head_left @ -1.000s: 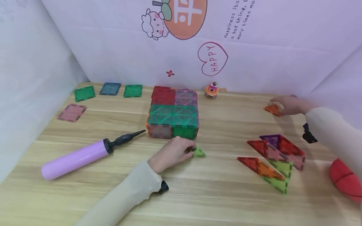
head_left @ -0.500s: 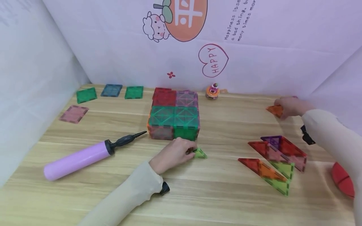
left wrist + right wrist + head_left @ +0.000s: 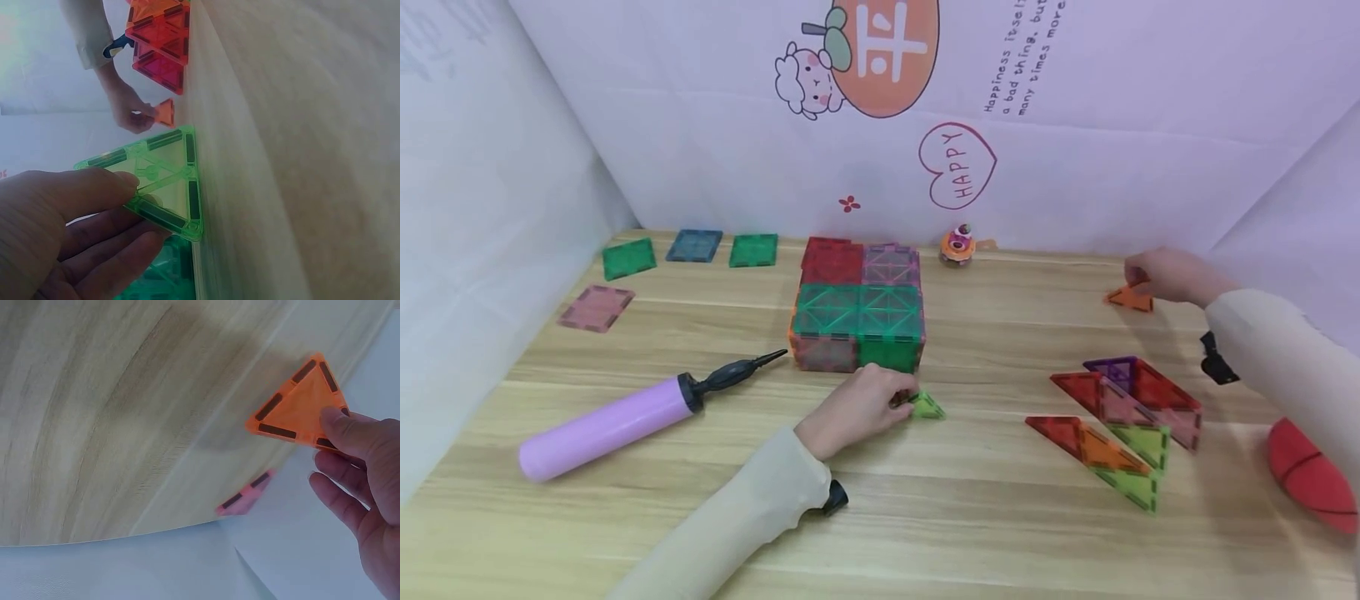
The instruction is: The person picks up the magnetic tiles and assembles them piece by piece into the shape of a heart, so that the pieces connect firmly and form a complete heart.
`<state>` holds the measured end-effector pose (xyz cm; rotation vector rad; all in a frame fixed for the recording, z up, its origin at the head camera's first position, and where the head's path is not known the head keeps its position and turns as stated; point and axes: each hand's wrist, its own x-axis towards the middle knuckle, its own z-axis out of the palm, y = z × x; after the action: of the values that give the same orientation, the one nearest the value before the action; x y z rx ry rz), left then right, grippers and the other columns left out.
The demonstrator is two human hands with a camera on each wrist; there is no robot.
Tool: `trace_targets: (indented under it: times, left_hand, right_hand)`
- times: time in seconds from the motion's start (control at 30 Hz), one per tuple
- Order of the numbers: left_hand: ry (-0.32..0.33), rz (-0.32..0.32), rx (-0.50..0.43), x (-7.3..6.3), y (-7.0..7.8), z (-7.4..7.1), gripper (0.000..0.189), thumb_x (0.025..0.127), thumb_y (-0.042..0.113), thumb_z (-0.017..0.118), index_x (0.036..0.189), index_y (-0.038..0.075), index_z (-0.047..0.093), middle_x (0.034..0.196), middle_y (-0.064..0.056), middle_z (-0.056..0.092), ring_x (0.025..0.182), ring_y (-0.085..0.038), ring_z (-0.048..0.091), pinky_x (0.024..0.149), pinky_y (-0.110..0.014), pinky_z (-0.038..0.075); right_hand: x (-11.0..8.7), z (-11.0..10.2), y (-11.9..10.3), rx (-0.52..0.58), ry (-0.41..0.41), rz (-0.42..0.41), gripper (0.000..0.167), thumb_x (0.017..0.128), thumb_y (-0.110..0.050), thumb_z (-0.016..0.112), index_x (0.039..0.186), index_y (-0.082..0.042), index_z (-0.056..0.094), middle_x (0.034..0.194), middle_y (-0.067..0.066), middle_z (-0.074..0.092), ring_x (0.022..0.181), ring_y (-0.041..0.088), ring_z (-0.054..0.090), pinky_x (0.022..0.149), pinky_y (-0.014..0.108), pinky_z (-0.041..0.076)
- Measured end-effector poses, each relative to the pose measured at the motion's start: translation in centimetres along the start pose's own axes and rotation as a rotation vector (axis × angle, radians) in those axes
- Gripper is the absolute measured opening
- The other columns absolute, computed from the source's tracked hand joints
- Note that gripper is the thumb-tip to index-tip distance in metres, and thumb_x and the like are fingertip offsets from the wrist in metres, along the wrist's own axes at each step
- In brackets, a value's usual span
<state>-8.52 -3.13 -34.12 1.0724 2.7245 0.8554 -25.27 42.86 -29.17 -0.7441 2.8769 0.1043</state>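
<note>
My left hand [image 3: 857,408] pinches a light green triangular magnetic tile [image 3: 165,175] between thumb and fingers, just in front of a block of square magnetic tiles [image 3: 859,308]. The block has red, purple and green squares on top. At the back right, my right hand [image 3: 1168,275] pinches an orange triangular magnetic tile [image 3: 300,406] by one corner. In the right wrist view, a pink tile [image 3: 245,495] lies near the table edge, below this hand. Two rows of triangular tiles in red, pink, orange and green [image 3: 1120,454] stand between the hands, towards the right.
A purple hand pump [image 3: 610,425] lies on the left, its black nozzle pointing at the block. Loose square tiles, among them a blue one [image 3: 695,245] and a pink one [image 3: 597,307], lie at the back left. A small figurine [image 3: 957,246] and a red ball [image 3: 1311,479] are also there.
My right hand has shifted slightly to the right with the orange triangular tile, which has turned a little. My left hand keeps its place with the green tile. The head view has moved slightly.
</note>
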Motion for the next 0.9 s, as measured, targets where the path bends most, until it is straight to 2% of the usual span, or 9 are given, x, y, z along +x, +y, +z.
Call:
trace_targets:
  times: [0.13,0.33,0.57,0.77,0.9]
  left_hand:
    - [0.000,0.009,-0.001,0.1,0.0,0.2,0.003,0.088,0.011,0.068,0.091,0.011,0.069,0.076,0.003,0.064,0.065,-0.005,0.049,0.059,-0.017,0.041]
    - [0.004,0.012,-0.002,0.1,0.1,0.2,0.004,0.087,0.009,0.067,0.091,0.010,0.069,0.077,0.002,0.064,0.066,-0.006,0.050,0.061,-0.018,0.043]
    - [0.008,0.018,-0.006,0.1,0.2,0.5,0.003,0.087,0.009,0.067,0.090,0.009,0.068,0.078,0.001,0.065,0.067,-0.007,0.051,0.061,-0.019,0.044]
    - [0.031,0.028,-0.001,0.3,0.2,0.4,0.002,0.087,0.007,0.066,0.085,0.008,0.066,0.076,0.000,0.065,0.066,-0.007,0.051,0.061,-0.019,0.044]
    - [0.020,0.018,-0.003,0.3,0.4,0.3,0.003,0.088,0.008,0.065,0.086,0.008,0.067,0.078,0.000,0.065,0.067,-0.008,0.053,0.062,-0.019,0.045]
  right_hand:
    - [-0.9,-1.2,-0.8,-0.007,0.042,0.001,0.012,0.078,-0.002,0.069,0.078,-0.007,0.058,0.071,0.002,0.058,0.066,0.017,0.049,0.060,0.037,0.043]
    - [-2.1,-3.5,-3.1,0.008,0.110,0.016,0.007,0.079,0.000,0.067,0.081,-0.006,0.062,0.073,0.004,0.061,0.066,0.017,0.050,0.061,0.037,0.045]
    - [-3.8,-5.5,-6.0,0.027,0.193,-0.002,0.014,0.076,0.004,0.070,0.082,-0.008,0.065,0.074,0.002,0.065,0.065,0.012,0.053,0.059,0.030,0.046]
    - [-5.4,-7.7,-9.6,0.037,0.287,-0.042,0.016,0.075,0.003,0.072,0.084,-0.009,0.067,0.075,0.001,0.067,0.064,0.013,0.058,0.057,0.027,0.047]
    - [-6.3,-8.1,-12.6,0.076,0.316,-0.070,0.016,0.075,0.002,0.074,0.085,-0.009,0.069,0.079,0.003,0.069,0.066,0.014,0.061,0.056,0.025,0.049]
